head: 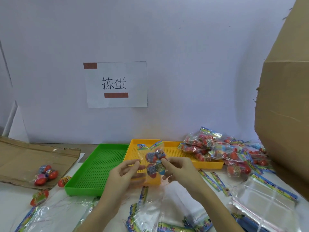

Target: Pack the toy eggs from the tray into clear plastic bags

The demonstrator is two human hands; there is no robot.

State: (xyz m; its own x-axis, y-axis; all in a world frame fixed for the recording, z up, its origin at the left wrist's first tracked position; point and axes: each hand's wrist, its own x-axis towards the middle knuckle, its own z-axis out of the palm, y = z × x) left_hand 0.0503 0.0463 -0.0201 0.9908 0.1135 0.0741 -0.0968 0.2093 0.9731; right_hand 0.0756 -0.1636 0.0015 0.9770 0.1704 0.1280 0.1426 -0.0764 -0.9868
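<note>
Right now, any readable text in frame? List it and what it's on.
"拣蛋": on the white sheet taped to the wall.
Two red-brown bars on that sheet: no text shows.
Bag header strips: print blurred, unreadable.
Egg wrappers in the held bag: too small to read.

Green tray (93, 166) open at 9 o'clock, free to reach. Packed bags (222, 150) heap over yellow tray (182, 152) at 2 o'clock; cardboard box (284, 101) walls off 3 o'clock.
</note>
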